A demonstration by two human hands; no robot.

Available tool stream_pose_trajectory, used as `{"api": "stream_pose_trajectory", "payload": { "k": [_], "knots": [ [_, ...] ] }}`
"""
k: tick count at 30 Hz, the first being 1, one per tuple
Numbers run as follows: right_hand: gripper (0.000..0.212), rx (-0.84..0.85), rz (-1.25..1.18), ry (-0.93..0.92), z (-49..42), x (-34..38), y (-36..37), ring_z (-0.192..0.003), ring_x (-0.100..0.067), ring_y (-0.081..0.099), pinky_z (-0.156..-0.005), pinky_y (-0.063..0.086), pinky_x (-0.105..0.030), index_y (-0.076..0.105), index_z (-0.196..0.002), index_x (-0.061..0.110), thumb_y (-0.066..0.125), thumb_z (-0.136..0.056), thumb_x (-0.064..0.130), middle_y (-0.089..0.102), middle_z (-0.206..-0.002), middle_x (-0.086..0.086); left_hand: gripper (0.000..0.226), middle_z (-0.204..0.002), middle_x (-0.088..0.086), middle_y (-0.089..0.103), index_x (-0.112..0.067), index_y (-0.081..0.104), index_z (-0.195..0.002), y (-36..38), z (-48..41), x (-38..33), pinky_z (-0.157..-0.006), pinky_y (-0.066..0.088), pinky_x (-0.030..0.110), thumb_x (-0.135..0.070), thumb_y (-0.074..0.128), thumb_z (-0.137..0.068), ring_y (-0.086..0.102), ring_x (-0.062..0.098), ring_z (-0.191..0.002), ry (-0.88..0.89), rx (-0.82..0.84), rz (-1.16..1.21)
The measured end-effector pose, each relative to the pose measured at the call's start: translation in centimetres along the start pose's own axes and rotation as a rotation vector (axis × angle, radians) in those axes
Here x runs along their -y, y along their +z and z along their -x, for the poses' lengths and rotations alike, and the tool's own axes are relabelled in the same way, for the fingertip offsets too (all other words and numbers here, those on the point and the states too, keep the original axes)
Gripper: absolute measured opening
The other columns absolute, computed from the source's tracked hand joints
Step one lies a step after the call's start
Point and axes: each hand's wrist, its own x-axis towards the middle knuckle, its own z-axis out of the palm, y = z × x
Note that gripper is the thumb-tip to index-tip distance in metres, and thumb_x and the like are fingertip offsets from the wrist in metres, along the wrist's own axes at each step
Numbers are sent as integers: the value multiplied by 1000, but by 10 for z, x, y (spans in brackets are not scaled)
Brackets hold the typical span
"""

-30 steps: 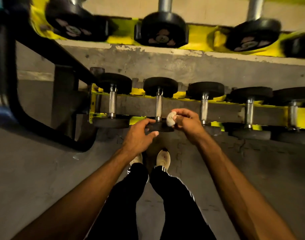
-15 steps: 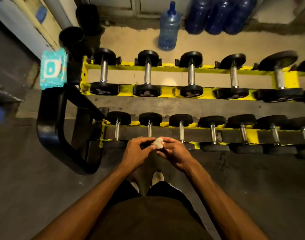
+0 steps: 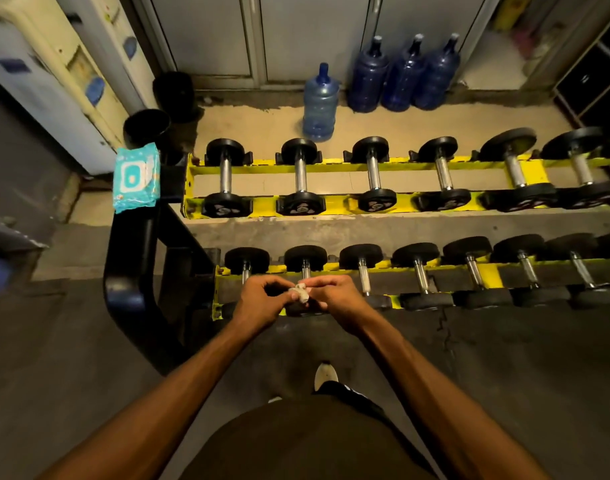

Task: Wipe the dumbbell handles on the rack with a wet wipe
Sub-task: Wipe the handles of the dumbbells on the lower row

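A yellow two-tier rack [image 3: 334, 204] holds several black dumbbells with chrome handles. My left hand [image 3: 258, 303] and my right hand [image 3: 334, 301] meet above the lower tier, both pinching a small crumpled white wet wipe [image 3: 301, 292]. The wipe sits in front of the second dumbbell from the left on the lower tier [image 3: 305, 259], whose handle is mostly hidden behind my hands. I cannot tell whether the wipe touches that handle. A teal pack of wet wipes [image 3: 135, 177] rests on the rack's black end frame at the left.
The black rack frame [image 3: 130, 271] curves down at the left. Blue water jugs [image 3: 320, 103] stand on the floor behind the rack, near grey doors. Two black buckets [image 3: 147, 128] sit at the back left beside a white cabinet. My shoe [image 3: 326, 375] is on dark floor.
My view has lifted from close on the lower tier to take in both tiers. My left hand left the dumbbell's end and joined the right hand on the wipe.
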Motion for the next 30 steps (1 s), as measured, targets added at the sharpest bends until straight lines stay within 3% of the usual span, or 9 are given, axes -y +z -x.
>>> {"api": "stream_pose_trajectory", "payload": {
  "k": [3, 6, 11, 15, 19, 24, 28, 30],
  "knots": [
    [24, 74, -70, 4, 10, -4, 0, -104, -34, 69, -92, 57, -44, 75, -101, 3, 58, -88, -7, 73, -105, -19, 12, -78, -2, 75, -14, 79, -88, -3, 7, 4, -62, 54, 24, -8, 84, -79, 69, 6, -66, -19, -29, 32],
    [26, 79, -118, 30, 22, -15, -7, -104, -26, 70, -89, 57, -34, 71, -113, 1, 68, -87, 1, 73, -109, -15, 16, -79, -6, 75, -19, 77, -86, 2, 13, 2, -63, 54, 16, -8, 84, -78, 72, 6, -74, -32, 12, 31],
    [25, -34, -144, 61, 28, -32, -36, -109, -27, 68, -98, 53, -42, 76, -104, 8, 75, -79, 3, 74, -108, -12, 22, -98, -5, 77, -17, 79, -106, 26, 10, -5, -82, 58, 22, -14, 80, -84, 71, 2, -91, 28, 154, -33],
    [20, -131, -202, 41, 23, -34, -66, -103, -31, 70, -94, 56, -41, 75, -99, 5, 72, -82, -5, 75, -101, -16, 24, -105, -5, 77, -21, 78, -111, 58, -9, -11, -90, 59, 33, -16, 76, -88, 70, 4, -98, 59, 230, -81],
    [21, -159, -96, 10, 9, -28, -108, -100, -28, 71, -91, 57, -41, 76, -102, 5, 75, -82, 2, 75, -101, -14, 24, -108, -3, 76, -17, 77, -114, 95, -36, -25, -94, 58, 35, -13, 73, -90, 68, 6, -101, 48, 249, -91],
    [12, -227, -83, 99, -24, -15, -180, -91, -25, 72, -79, 60, -37, 75, -94, 7, 71, -85, 0, 75, -97, -13, 25, -110, -2, 73, -19, 74, -114, 150, -75, -33, -96, 57, 43, -13, 74, -90, 67, 12, -104, -106, 157, -90],
    [10, -230, -47, 203, -61, -17, -232, -75, -21, 72, -68, 62, -35, 73, -89, 7, 71, -86, -2, 74, -91, -15, 20, -104, -4, 74, -22, 75, -109, 190, -100, -30, -94, 56, 36, -17, 74, -90, 67, 10, -98, -201, 110, -145],
    [13, -239, -13, 234, -83, -21, -252, -76, -22, 71, -69, 62, -36, 72, -89, 8, 69, -86, -5, 73, -92, -16, 17, -101, -5, 75, -24, 76, -104, 207, -113, -24, -92, 56, 33, -18, 75, -88, 68, 9, -96, -262, 64, -136]
  ]
}}
